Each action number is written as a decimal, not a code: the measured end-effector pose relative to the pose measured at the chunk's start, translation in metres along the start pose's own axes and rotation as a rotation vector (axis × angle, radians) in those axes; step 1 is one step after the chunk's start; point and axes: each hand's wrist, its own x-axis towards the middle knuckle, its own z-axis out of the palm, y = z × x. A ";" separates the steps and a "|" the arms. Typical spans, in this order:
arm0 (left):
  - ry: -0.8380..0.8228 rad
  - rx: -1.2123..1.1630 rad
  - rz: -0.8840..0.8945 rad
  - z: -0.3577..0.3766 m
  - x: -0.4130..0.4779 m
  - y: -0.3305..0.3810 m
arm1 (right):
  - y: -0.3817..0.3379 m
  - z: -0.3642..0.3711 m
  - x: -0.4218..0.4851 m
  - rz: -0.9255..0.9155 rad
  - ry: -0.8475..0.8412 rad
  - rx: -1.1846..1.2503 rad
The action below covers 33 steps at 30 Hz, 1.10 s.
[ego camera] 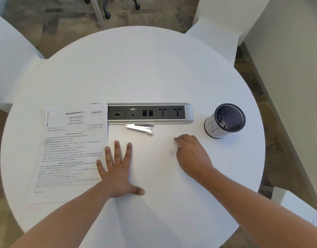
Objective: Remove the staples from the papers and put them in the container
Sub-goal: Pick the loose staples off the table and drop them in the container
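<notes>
A printed stack of papers (71, 151) lies on the left of the round white table (136, 72). My left hand (118, 169) rests flat on the table, fingers spread, its outer fingers over the papers' right edge. My right hand (191, 154) hovers palm down right of centre, fingers curled toward the tabletop; whether it pinches anything is hidden. A silver stapler (139, 127) lies beyond both hands. A black mesh cup (224, 120) wrapped in white paper stands at the right, its mouth tipped toward me. No staple is visible.
A silver and black socket strip (150, 113) is set into the table behind the stapler. White chairs (216, 33) stand around the table. A faint smudge (172, 152) marks the top near my right hand.
</notes>
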 end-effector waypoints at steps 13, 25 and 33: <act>0.008 0.004 0.006 0.000 0.000 0.000 | 0.022 -0.002 -0.017 -0.253 -0.028 -0.002; 0.004 0.012 -0.007 0.000 0.000 0.001 | 0.008 -0.014 -0.008 0.047 -0.136 0.038; 0.003 0.008 -0.011 0.000 0.001 0.001 | -0.022 -0.013 -0.017 -0.013 -0.274 -0.144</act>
